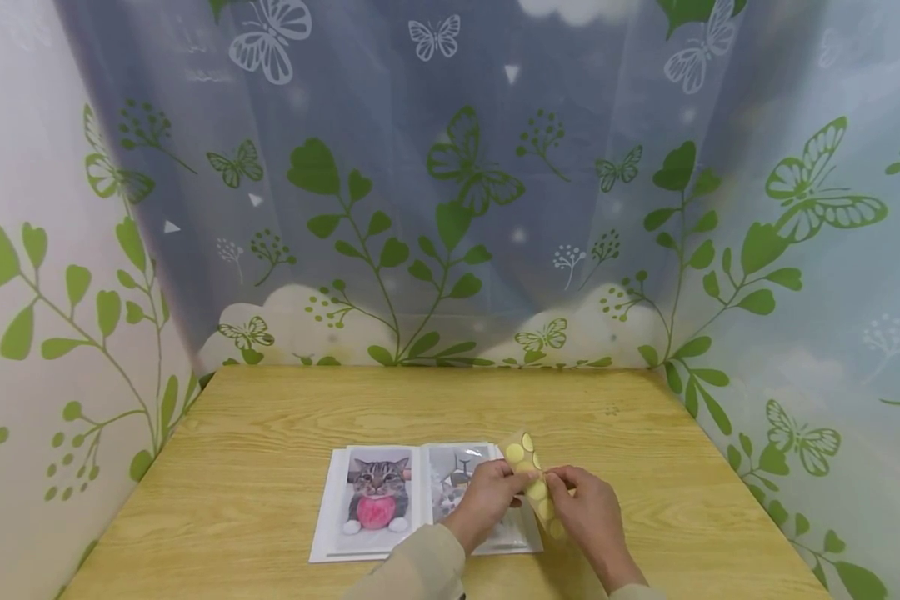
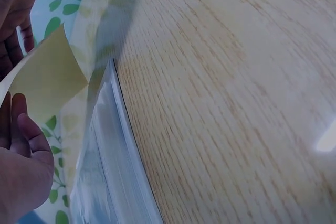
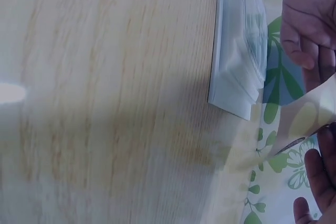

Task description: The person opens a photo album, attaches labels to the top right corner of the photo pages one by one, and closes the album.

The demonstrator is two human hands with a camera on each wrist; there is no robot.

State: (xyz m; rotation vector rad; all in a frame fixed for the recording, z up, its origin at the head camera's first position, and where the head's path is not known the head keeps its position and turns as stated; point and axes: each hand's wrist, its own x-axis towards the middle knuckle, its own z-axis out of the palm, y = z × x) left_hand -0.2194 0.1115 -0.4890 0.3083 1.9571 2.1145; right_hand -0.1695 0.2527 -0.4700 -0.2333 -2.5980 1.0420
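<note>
An open photo album (image 1: pixel 375 500) lies on the wooden table (image 1: pixel 270 433); its left page shows a cat with a pink ball. Just above the album's right page both hands hold a small sheet of yellow round stickers (image 1: pixel 527 463), tilted on end. My left hand (image 1: pixel 512 482) pinches the sheet's left edge and my right hand (image 1: pixel 559 486) pinches its right edge. The left wrist view shows the pale yellow sheet (image 2: pixel 44 80) beside the album's edge (image 2: pixel 113 171). In the right wrist view the sheet (image 3: pixel 310 114) hangs past the album's corner (image 3: pixel 239 61).
Curtains printed with green leaves and butterflies (image 1: pixel 450 208) close in the table at the back and on both sides. Bare wood (image 1: pixel 682 467) lies right of the album, and more (image 1: pixel 217 483) to its left.
</note>
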